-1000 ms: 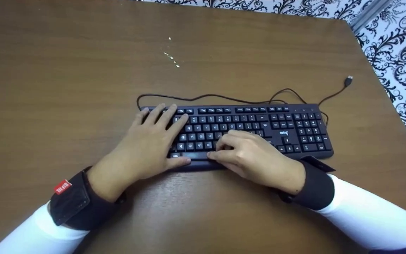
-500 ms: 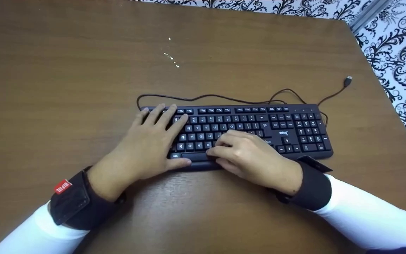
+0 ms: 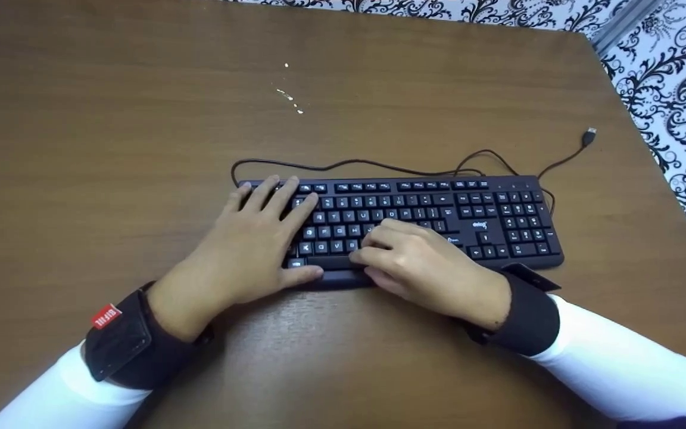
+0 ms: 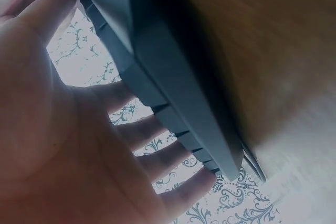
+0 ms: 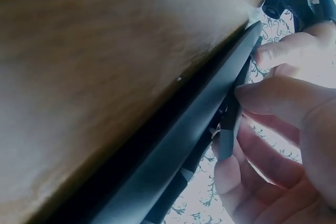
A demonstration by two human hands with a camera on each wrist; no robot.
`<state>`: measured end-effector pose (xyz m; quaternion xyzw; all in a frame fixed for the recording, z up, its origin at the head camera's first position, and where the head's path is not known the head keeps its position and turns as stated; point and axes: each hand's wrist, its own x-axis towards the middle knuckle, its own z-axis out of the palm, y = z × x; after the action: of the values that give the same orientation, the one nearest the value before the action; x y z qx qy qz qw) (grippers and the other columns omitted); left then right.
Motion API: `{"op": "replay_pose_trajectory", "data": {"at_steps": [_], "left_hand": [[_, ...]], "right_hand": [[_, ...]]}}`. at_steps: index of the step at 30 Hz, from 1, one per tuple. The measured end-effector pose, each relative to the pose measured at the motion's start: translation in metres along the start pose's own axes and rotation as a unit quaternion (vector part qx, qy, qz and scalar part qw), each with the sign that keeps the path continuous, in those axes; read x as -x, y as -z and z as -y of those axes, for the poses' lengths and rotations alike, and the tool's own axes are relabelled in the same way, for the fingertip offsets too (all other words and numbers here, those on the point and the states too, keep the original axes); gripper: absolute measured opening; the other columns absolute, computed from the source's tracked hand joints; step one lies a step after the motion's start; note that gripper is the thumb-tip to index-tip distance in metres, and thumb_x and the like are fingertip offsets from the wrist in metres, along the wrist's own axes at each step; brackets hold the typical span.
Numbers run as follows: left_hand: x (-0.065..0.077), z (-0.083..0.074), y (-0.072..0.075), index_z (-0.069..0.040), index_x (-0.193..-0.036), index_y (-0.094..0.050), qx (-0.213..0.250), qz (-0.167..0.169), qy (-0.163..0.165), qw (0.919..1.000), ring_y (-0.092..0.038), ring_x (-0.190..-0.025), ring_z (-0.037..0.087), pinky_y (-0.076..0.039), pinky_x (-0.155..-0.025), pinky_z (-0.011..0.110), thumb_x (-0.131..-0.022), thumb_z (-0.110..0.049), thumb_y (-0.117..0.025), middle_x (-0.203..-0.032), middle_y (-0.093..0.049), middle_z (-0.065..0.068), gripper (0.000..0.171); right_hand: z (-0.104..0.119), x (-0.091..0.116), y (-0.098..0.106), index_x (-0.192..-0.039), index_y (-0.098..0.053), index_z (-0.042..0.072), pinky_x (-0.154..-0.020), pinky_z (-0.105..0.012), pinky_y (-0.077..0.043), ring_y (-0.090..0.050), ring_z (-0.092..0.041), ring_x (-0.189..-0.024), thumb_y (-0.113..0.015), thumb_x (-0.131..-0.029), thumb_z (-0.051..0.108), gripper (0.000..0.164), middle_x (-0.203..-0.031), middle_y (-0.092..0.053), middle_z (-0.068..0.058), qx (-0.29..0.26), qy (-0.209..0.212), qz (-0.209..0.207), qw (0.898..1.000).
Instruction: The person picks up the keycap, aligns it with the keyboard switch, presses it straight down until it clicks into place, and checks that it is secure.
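A black wired keyboard (image 3: 480,238) lies on the wooden table. My left hand (image 3: 242,250) rests over its left end with straight, spread fingers, the thumb near the left end of the space bar (image 3: 328,262). In the left wrist view, those fingers (image 4: 178,195) reach across the keys. My right hand (image 3: 423,262) is bent over the middle keys. Its thumb (image 5: 278,95) and fingers pinch the right end of the space bar (image 5: 228,129), which stands out above the neighbouring keys in the right wrist view. Most of that end is hidden from the head view.
A thin black cable (image 3: 331,167) runs behind the keyboard to a USB plug (image 3: 588,137) at the right. Small pale marks (image 3: 289,96) show on the table (image 3: 140,119). Patterned black-and-white covering (image 3: 676,119) lies beyond its edges.
My right hand has shifted slightly left, and its thumb shows more below the index finger. The space bar looks darker than before. My left hand has kept its place.
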<state>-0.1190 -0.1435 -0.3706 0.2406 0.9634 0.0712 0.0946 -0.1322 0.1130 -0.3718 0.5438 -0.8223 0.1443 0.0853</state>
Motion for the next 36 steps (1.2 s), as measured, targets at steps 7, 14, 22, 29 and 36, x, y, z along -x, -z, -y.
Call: {"op": "replay_pose_trajectory", "data": {"at_steps": [7, 14, 22, 29, 36], "left_hand": [[0.002, -0.001, 0.000, -0.017, -0.159, -0.027, 0.000, -0.002, 0.000, 1.0000, -0.020, -0.152, 0.041, -0.019, -0.121, 0.065, -0.094, -0.068, -0.048, -0.166, -0.021, 0.017, 0.086], [0.004, 0.000, -0.002, -0.016, -0.159, -0.029, -0.002, -0.012, 0.000, 0.9999, -0.023, -0.152, 0.041, -0.021, -0.120, 0.065, -0.092, -0.070, -0.050, -0.165, -0.024, 0.018, 0.088], [0.006, 0.003, -0.008, -0.013, -0.156, -0.035, -0.012, -0.037, -0.005, 0.9992, -0.028, -0.149, 0.043, -0.026, -0.117, 0.066, -0.091, -0.069, -0.053, -0.162, -0.029, 0.020, 0.088], [0.004, 0.006, -0.011, -0.013, -0.155, -0.037, -0.012, -0.034, 0.000, 0.9994, -0.028, -0.149, 0.043, -0.026, -0.117, 0.066, -0.090, -0.068, -0.056, -0.162, -0.028, 0.021, 0.088], [-0.001, 0.010, -0.011, -0.014, -0.156, -0.035, -0.004, -0.027, -0.007, 0.9996, -0.027, -0.149, 0.043, -0.024, -0.118, 0.066, -0.091, -0.068, -0.054, -0.163, -0.027, 0.020, 0.087]], "right_hand": [[0.001, 0.000, 0.002, -0.101, -0.078, 0.010, -0.073, -0.025, -0.055, -0.059, -0.016, -0.084, -0.075, -0.087, 0.009, 0.015, -0.093, -0.066, -0.002, 0.001, -0.010, 0.020, 1.000], [0.005, 0.000, 0.004, -0.104, -0.079, 0.008, -0.070, -0.024, -0.055, -0.060, -0.015, -0.081, -0.075, -0.088, 0.009, 0.017, -0.091, -0.068, -0.003, -0.002, -0.009, 0.029, 1.000], [0.011, -0.007, 0.000, -0.103, -0.080, 0.012, -0.067, -0.025, -0.056, -0.060, -0.015, -0.077, -0.073, -0.088, 0.009, 0.016, -0.088, -0.068, -0.001, 0.062, -0.001, 0.044, 0.997], [0.010, -0.007, -0.004, -0.103, -0.080, 0.013, -0.064, -0.024, -0.055, -0.058, -0.014, -0.076, -0.072, -0.089, 0.010, 0.017, -0.089, -0.068, -0.001, 0.084, -0.002, 0.054, 0.995], [0.009, -0.005, -0.007, -0.104, -0.080, 0.012, -0.063, -0.025, -0.054, -0.057, -0.015, -0.075, -0.071, -0.090, 0.011, 0.016, -0.088, -0.066, -0.002, 0.084, -0.003, 0.054, 0.995]]}}
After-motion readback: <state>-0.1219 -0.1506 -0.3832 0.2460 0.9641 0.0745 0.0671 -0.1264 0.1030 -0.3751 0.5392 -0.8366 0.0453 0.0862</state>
